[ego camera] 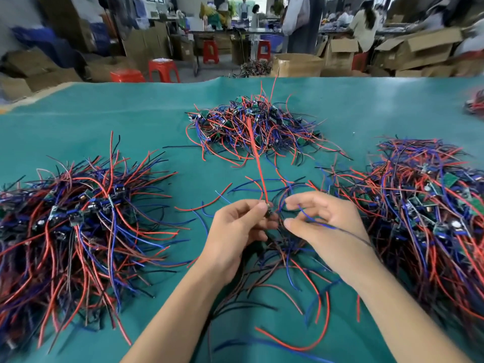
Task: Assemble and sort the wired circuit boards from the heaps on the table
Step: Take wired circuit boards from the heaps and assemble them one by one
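Both hands hover mid-table: left hand (239,226) pinches a small board (269,211); right hand (318,221) pinches its blue wire (314,221).

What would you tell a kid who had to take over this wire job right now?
Left hand: pinches a small board; its red wire sticks up.
Right hand: fingers curled round a blue wire.
Heaps of wired boards: left heap, far heap, right heap, and a small tangle under the hands, all on the green mat.
Done: cannot tell how many.
Left: finish this board, put it on its heap, work through the rest.
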The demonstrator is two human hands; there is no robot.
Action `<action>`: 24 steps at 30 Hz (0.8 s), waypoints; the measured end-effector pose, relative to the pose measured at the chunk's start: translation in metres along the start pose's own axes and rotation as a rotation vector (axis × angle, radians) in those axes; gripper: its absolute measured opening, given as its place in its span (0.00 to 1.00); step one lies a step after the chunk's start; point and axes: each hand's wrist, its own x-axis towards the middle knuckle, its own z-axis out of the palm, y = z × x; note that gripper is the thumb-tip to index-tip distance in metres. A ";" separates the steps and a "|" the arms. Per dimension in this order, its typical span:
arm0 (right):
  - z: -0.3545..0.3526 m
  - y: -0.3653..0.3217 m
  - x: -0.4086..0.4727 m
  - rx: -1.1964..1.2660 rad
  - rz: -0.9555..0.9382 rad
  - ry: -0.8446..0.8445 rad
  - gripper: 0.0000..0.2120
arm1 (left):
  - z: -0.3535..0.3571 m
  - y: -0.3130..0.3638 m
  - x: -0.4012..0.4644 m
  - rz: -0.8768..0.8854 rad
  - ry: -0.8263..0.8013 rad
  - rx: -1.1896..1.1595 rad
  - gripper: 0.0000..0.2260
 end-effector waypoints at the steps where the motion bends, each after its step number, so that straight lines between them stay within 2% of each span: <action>1: -0.003 0.001 0.000 -0.169 -0.056 -0.002 0.21 | -0.001 0.000 0.000 -0.008 0.016 -0.019 0.05; 3: -0.008 0.004 0.000 -0.592 -0.187 -0.031 0.34 | -0.002 0.000 0.000 -0.011 0.028 -0.029 0.04; 5: -0.009 0.006 0.001 -0.736 -0.198 -0.081 0.41 | -0.001 0.000 0.000 0.001 0.017 0.003 0.03; 7: -0.010 0.004 0.002 -0.613 -0.220 -0.068 0.38 | -0.001 -0.002 -0.001 0.021 -0.009 0.032 0.03; 10: -0.008 -0.004 0.002 -0.217 -0.202 0.085 0.20 | -0.003 -0.002 -0.001 0.044 -0.039 0.076 0.06; 12: -0.003 -0.004 0.001 0.019 -0.107 0.059 0.08 | -0.003 -0.003 -0.001 0.069 -0.084 0.158 0.05; 14: 0.003 -0.001 0.000 0.052 -0.085 0.010 0.02 | -0.003 -0.003 -0.002 0.087 -0.134 0.239 0.04; 18: 0.005 0.007 0.003 0.175 -0.037 0.076 0.05 | -0.004 -0.002 -0.003 0.084 -0.224 0.265 0.04; 20: 0.002 0.009 0.006 0.229 0.002 0.133 0.07 | -0.004 0.000 -0.004 0.084 -0.261 0.288 0.07; 24: -0.019 0.013 0.015 0.164 -0.022 0.373 0.09 | -0.004 0.003 -0.007 0.070 -0.326 0.333 0.04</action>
